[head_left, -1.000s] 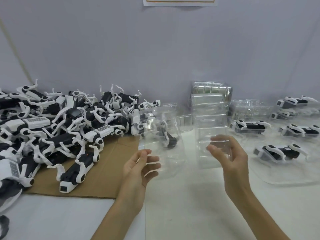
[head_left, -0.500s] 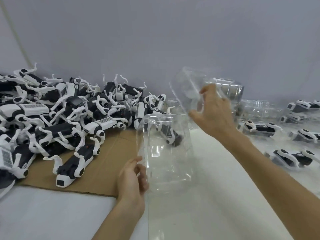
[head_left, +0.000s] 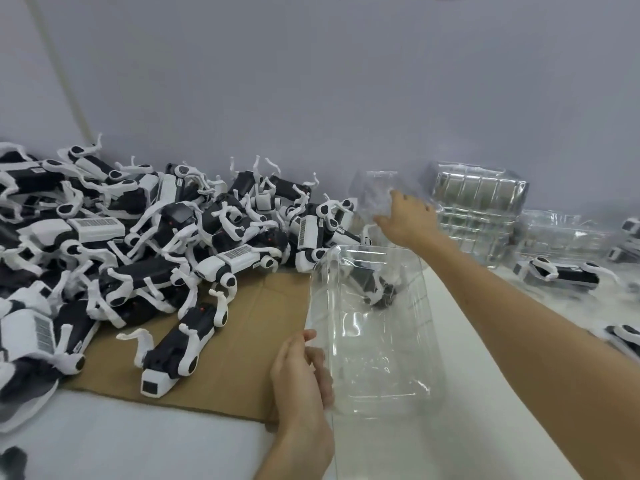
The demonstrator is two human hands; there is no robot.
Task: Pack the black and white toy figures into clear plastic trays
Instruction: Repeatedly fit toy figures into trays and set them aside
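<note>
The person's left hand (head_left: 300, 372) sat low and close to the body, wrist straight, thumb and curled fingers pinching the near left rim of a clear, rounded rectangular plastic tray (head_left: 375, 344). That tray was tipped up off the white table (head_left: 114, 441), its open hollow turned towards the person, with nothing in it; one figure behind it showed through the plastic.

The right arm was stretched long across the table, forearm passing just right of the tray. The right hand (head_left: 408, 216) was out by the grey wall, back of the hand upward, thumb pointing left. It had hold of a second clear plastic tray (head_left: 374, 190), though blur hid the exact grip.

The heap of black and white toy figures (head_left: 145, 251) lay to the left, spilling over a brown cardboard sheet (head_left: 256, 327). A stack of empty clear plastic trays (head_left: 481, 209) stood just right of the outstretched hand, and a packed toy figure in its tray (head_left: 561, 275) lay beyond.
</note>
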